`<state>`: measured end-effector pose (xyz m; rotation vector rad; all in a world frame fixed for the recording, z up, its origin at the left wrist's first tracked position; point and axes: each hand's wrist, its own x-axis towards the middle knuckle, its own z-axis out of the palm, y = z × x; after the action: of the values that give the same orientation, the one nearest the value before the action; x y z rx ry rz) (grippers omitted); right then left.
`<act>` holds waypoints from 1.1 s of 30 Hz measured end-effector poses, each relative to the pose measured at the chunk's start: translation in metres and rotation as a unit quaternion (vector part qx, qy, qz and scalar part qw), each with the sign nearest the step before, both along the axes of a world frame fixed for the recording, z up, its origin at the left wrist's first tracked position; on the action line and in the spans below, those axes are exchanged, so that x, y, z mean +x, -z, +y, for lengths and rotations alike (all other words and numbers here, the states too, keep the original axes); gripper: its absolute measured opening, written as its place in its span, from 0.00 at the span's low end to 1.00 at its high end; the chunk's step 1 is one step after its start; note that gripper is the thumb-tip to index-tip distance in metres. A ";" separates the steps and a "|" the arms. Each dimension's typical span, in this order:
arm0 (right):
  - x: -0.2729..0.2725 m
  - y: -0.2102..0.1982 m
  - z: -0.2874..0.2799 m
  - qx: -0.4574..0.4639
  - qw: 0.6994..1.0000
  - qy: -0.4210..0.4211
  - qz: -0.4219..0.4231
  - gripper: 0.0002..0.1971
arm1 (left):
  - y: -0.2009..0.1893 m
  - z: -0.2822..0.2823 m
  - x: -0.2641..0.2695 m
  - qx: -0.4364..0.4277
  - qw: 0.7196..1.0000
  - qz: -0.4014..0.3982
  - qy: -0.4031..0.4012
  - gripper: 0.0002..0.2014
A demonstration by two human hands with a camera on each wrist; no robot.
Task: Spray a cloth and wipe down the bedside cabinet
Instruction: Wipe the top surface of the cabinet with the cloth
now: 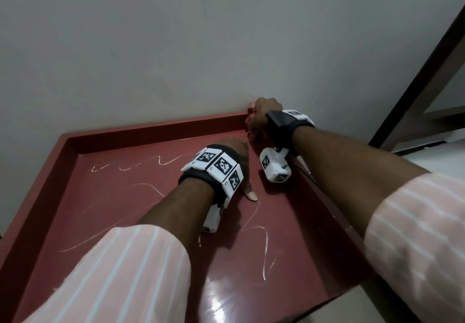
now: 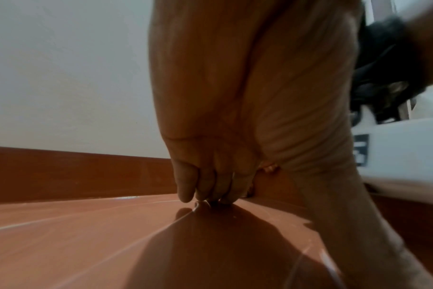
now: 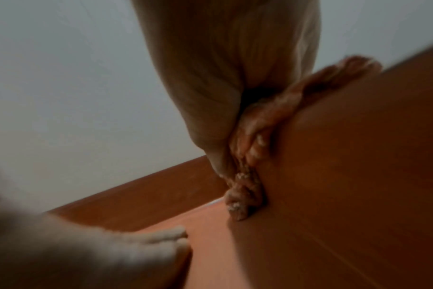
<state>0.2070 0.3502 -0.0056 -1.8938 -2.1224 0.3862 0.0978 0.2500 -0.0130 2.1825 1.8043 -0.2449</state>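
Note:
The bedside cabinet's glossy red top (image 1: pixel 113 196) has a raised rim (image 1: pixel 156 128) along the wall. My right hand (image 1: pixel 264 113) grips a bunched pinkish cloth (image 1: pixel 249 121) and presses it against the rim at the back right corner; in the right wrist view the cloth (image 3: pixel 245 195) lies squeezed between palm (image 3: pixel 223 97) and red wood. My left hand (image 1: pixel 237 150) rests on the top just left of it, fingertips (image 2: pixel 185 193) down on the surface, thumb (image 1: pixel 251 195) spread toward me. It holds nothing. No spray bottle is in view.
Thin white streaks (image 1: pixel 141 166) and more streaks (image 1: pixel 264 247) cross the cabinet top. A plain grey wall (image 1: pixel 201 45) stands right behind the cabinet. A dark wooden frame (image 1: pixel 425 76) rises at the right, with pale floor (image 1: pixel 442 156) below it.

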 end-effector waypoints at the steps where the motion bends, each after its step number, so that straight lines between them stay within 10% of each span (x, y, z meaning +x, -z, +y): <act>1: -0.002 -0.002 0.006 -0.006 1.000 0.004 0.004 0.12 | 0.001 0.002 0.000 0.002 1.000 0.004 0.006 0.37; 7: 0.007 0.010 0.003 -0.025 0.998 0.037 0.050 0.09 | -0.007 -0.019 0.003 0.034 0.999 -0.025 -0.007 0.34; 11: 0.035 0.031 -0.016 -0.039 0.998 0.049 0.004 0.32 | -0.012 -0.042 0.002 0.046 0.996 -0.062 -0.041 0.44; 16: 0.052 0.009 -0.083 -0.087 0.992 0.053 -0.070 0.19 | -0.002 -0.052 0.019 0.016 0.995 -0.089 -0.034 0.46; 22: 0.031 0.007 -0.036 -0.050 0.998 -0.023 -0.004 0.02 | 0.006 -0.039 0.029 0.027 0.998 -0.056 -0.029 0.45; 33: 0.032 -0.003 -0.063 -0.071 0.997 0.008 0.012 0.12 | -0.004 -0.058 0.031 0.032 0.995 -0.065 -0.068 0.41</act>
<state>0.2393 0.2869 -0.0022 -1.9697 -2.1147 0.5679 0.1283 0.1919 -0.0092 2.0548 1.9011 -0.0152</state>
